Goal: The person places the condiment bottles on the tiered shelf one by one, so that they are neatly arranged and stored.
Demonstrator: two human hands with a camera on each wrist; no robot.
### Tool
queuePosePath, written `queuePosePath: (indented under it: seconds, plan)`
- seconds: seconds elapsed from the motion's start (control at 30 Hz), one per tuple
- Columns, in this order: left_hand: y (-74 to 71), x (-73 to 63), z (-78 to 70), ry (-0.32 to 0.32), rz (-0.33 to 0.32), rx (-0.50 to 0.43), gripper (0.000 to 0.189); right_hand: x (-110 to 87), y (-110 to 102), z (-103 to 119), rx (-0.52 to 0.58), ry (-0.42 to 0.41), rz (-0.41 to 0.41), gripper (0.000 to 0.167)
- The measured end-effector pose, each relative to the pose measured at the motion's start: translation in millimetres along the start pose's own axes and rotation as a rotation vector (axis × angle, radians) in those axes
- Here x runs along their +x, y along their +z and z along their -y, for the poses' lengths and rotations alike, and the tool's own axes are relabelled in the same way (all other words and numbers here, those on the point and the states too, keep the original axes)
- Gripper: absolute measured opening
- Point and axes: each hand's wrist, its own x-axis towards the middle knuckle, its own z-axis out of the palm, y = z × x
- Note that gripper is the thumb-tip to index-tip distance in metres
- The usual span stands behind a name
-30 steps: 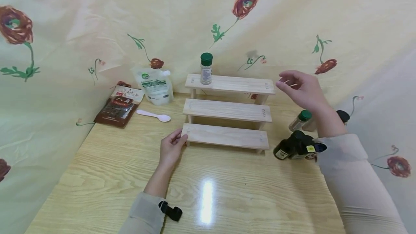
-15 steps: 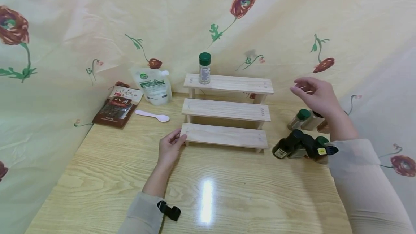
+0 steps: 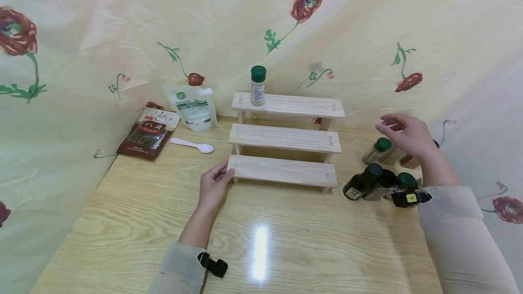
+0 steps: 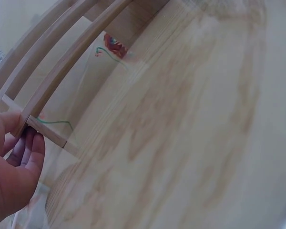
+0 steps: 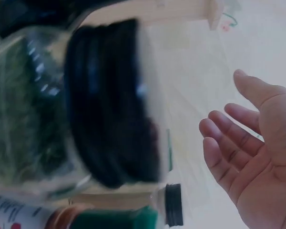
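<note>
My left hand (image 3: 213, 189) grips the left end of the lowest tier of a three-tier wooden rack (image 3: 282, 170); in the left wrist view the thumb lies above the board and the fingers (image 4: 31, 148) curl under it. A green-capped seasoning jar (image 3: 258, 87) stands upright on the top tier, towards its left. Over the jars at the right, my right hand (image 3: 408, 137) hovers with loosely bent fingers and holds nothing. Below it stand a green-capped jar (image 3: 375, 151) and several others, partly hidden by the wrist. A black-lidded jar of green flakes (image 5: 114, 105) looms close in the right wrist view.
Left of the rack are a brown spice packet (image 3: 147, 134), a white spouted pouch (image 3: 194, 109) and a pale pink spoon (image 3: 194, 145). Dark-capped bottles (image 3: 361, 183) stand in front of the back jars at the right. A floral cloth (image 3: 347, 26) hangs behind the table.
My right hand has moved right and down from beside the top tier to above the jars at the right. The left hand keeps its grip on the rack.
</note>
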Motion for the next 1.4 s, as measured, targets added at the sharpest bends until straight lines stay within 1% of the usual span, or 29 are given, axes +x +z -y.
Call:
queuePosePath:
  seconds: [0.2,0.33,0.43,0.73,0.87,1.03,1.1,1.2,1.4]
  plan:
    - [0.4,-1.4,-2.2,-0.009,-0.012,0.025,0.039,-2.5,4.4,-14.6,-0.043,-0.015,0.027,0.055]
    - [0.2,-1.5,-3.2,-0.024,-0.012,0.028,0.038,-3.7,8.0,-21.1,-0.067,-0.002,0.068,0.059]
    - [0.4,-1.1,-2.9,-0.023,-0.012,0.026,0.038,-4.9,10.2,-24.8,-0.068,0.011,0.093,0.061]
    - [0.1,-1.3,-3.5,-0.022,-0.005,0.037,0.038,-6.8,14.4,-31.9,-0.072,0.053,0.110,0.066]
    - [-0.5,-1.4,-3.4,-0.022,-0.004,0.030,0.038,-7.1,16.7,-33.1,-0.083,0.034,0.092,0.065]
    - [-0.1,-1.7,-3.5,-0.021,-0.011,0.026,0.039,-8.2,18.6,-34.3,-0.036,0.048,0.121,0.067]
    - [0.2,-1.9,-3.8,-0.022,-0.012,0.029,0.040,-8.8,19.6,-35.2,-0.026,0.040,0.135,0.068]
    - [0.4,-1.7,-4.0,-0.022,-0.013,0.036,0.040,-8.8,21.5,-38.2,-0.035,0.006,0.142,0.067]
    - [0.4,-1.5,-3.8,-0.027,-0.012,0.048,0.040,-7.6,24.6,-43.4,-0.083,-0.036,0.155,0.066]
